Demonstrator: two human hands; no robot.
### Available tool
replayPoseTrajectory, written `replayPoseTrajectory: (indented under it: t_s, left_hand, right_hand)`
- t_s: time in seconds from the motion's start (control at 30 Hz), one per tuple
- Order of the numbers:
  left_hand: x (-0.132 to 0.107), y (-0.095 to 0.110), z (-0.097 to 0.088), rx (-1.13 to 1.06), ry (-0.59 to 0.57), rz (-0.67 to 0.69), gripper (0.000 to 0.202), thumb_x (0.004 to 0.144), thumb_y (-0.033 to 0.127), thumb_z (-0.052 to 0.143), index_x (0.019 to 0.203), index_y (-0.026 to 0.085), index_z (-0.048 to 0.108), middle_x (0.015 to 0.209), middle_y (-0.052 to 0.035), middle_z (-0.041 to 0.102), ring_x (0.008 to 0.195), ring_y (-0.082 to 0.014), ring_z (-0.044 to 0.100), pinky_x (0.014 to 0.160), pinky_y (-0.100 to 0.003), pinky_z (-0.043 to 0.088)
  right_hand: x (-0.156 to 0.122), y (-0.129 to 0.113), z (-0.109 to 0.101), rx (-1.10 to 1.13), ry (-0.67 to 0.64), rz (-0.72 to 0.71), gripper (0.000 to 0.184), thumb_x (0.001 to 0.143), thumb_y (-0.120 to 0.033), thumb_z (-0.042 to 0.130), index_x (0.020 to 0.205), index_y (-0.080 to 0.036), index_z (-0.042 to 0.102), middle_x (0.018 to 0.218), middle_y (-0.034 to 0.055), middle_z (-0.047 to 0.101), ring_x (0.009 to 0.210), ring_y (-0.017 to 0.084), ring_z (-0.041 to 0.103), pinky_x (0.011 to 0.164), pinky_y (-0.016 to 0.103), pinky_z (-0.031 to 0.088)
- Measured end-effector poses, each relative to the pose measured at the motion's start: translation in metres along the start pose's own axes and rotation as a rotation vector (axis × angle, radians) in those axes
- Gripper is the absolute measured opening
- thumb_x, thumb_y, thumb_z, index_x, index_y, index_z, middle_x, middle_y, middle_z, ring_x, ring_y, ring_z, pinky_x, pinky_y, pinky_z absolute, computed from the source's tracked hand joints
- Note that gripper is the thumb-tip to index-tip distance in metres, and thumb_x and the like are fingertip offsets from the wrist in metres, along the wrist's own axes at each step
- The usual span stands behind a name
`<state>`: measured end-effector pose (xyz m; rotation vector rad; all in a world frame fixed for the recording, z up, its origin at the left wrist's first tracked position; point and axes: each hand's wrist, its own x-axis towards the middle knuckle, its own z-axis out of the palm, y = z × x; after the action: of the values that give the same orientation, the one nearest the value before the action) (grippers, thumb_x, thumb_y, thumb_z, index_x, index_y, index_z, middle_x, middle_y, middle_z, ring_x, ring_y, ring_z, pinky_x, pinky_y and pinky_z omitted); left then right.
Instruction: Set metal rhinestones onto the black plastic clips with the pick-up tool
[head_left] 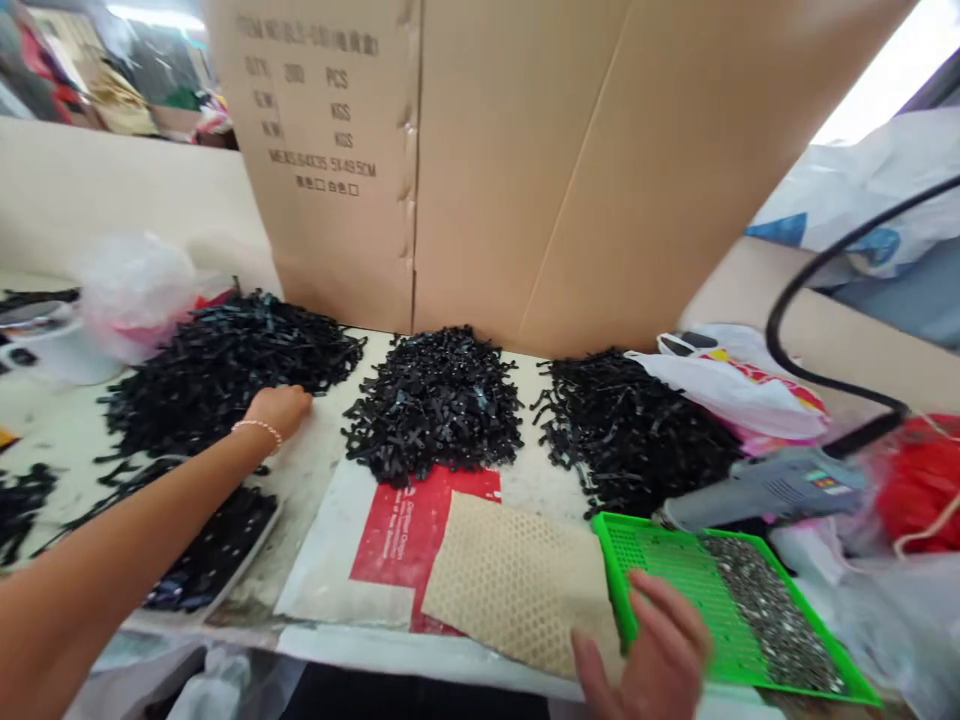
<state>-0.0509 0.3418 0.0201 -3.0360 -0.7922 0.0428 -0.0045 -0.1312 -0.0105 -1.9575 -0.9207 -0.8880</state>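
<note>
My left hand [279, 410], with a beaded bracelet on the wrist, reaches to the near right side of a heap of thin black plastic strips [232, 350]. Its fingers are curled together, and whatever they may pinch is hidden. Slightly blurred, my right hand [656, 650] hovers at the near left edge of a green plastic tray [660, 570], thumb and fingers apart with nothing between them. Small metal screws or similar bits [776, 605] fill the tray's right side. Beside that hand lies a beige textured mat [525, 575].
A heap of small black parts [439, 400] stands mid-table, with more black strips [637, 430] to its right. A grey power screwdriver [772, 490] with a black cable rests across the tray's far edge. A tall cardboard sheet [510, 160] stands behind. Left is a white mug [60, 345].
</note>
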Motion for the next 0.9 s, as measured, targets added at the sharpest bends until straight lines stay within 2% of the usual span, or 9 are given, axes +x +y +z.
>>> replayPoseTrajectory:
  t_s: [0.13,0.2,0.3,0.43,0.53,0.67,0.77,0.83,0.9]
  left_hand:
    - [0.007,-0.006,0.006,0.201,-0.04,0.092,0.032,0.087,0.005,0.032,0.078,0.008,0.063,0.084,-0.0116,0.064,0.087,-0.0246,0.06,0.08,-0.034,0.042]
    - [0.01,-0.009,0.008,0.257,-0.05,0.095,0.032,0.088,0.005,0.031,0.086,0.008,0.063,0.088,-0.0111,0.064,0.088,-0.0227,0.059,0.08,-0.031,0.042]
    - [0.011,-0.019,0.007,0.296,-0.061,0.068,0.029,0.086,0.009,0.035,0.095,0.009,0.063,0.094,-0.0129,0.065,0.085,-0.0235,0.062,0.074,-0.03,0.044]
    - [0.008,-0.036,0.005,0.149,0.027,0.05,0.027,0.085,0.02,0.044,0.1,0.016,0.065,0.101,-0.0097,0.064,0.082,-0.0227,0.063,0.068,-0.03,0.047]
    - [0.006,-0.049,0.009,-0.096,0.211,0.024,0.024,0.085,0.03,0.048,0.093,0.019,0.068,0.096,-0.007,0.063,0.082,-0.02,0.062,0.071,-0.029,0.049]
    - [0.001,-0.062,0.01,-0.444,0.442,0.03,0.015,0.082,0.029,0.054,0.08,0.019,0.065,0.089,-0.0066,0.063,0.081,-0.019,0.059,0.078,-0.032,0.05]
    - [-0.007,-0.064,0.001,-0.587,0.63,-0.017,0.011,0.082,0.027,0.054,0.079,0.019,0.061,0.091,-0.0068,0.064,0.093,-0.0213,0.059,0.089,-0.036,0.047]
    - [-0.015,-0.059,-0.009,-0.723,0.717,-0.116,0.01,0.083,0.026,0.052,0.083,0.019,0.059,0.09,-0.0062,0.065,0.089,-0.0202,0.06,0.088,-0.035,0.046]
    - [-0.026,-0.048,-0.022,-0.932,0.755,-0.234,0.01,0.084,0.024,0.051,0.089,0.018,0.057,0.081,-0.0036,0.063,0.078,-0.0171,0.06,0.08,-0.031,0.047]
  right_hand:
    - [0.068,0.043,0.046,-0.169,-0.3,-0.012,0.045,0.089,-0.035,0.055,0.13,-0.018,0.046,0.124,0.0148,0.048,0.116,0.031,0.047,0.098,0.05,0.039]
    - [0.093,0.069,0.074,-0.248,-0.446,-0.042,0.042,0.089,-0.032,0.052,0.128,-0.015,0.048,0.12,0.0158,0.05,0.111,0.031,0.05,0.095,0.047,0.043]
    - [0.111,0.106,0.107,-0.32,-0.676,0.021,0.037,0.087,-0.022,0.051,0.123,-0.012,0.053,0.114,0.0162,0.056,0.102,0.029,0.057,0.088,0.04,0.047]
    - [0.115,0.141,0.129,-0.443,-0.883,0.107,0.029,0.081,-0.012,0.055,0.109,-0.009,0.064,0.102,0.0181,0.063,0.09,0.029,0.063,0.084,0.038,0.048]
    - [0.114,0.16,0.133,-0.439,-0.878,0.16,0.029,0.08,-0.01,0.058,0.107,-0.011,0.068,0.099,0.0192,0.064,0.084,0.028,0.065,0.078,0.036,0.047]
    - [0.112,0.17,0.129,-0.441,-0.865,0.237,0.027,0.078,-0.008,0.06,0.102,-0.015,0.07,0.094,0.0172,0.066,0.082,0.025,0.066,0.072,0.033,0.047]
    - [0.113,0.161,0.121,-0.561,-0.77,0.216,0.026,0.081,-0.011,0.057,0.104,-0.016,0.069,0.097,0.0162,0.066,0.075,0.025,0.065,0.064,0.033,0.045]
    - [0.116,0.148,0.113,-0.602,-0.686,0.208,0.025,0.084,-0.018,0.056,0.105,-0.019,0.069,0.101,0.0139,0.064,0.066,0.022,0.062,0.056,0.032,0.042]
    - [0.12,0.132,0.105,-0.596,-0.595,0.241,0.027,0.087,-0.026,0.054,0.11,-0.023,0.069,0.103,0.0111,0.064,0.058,0.019,0.057,0.049,0.031,0.036]
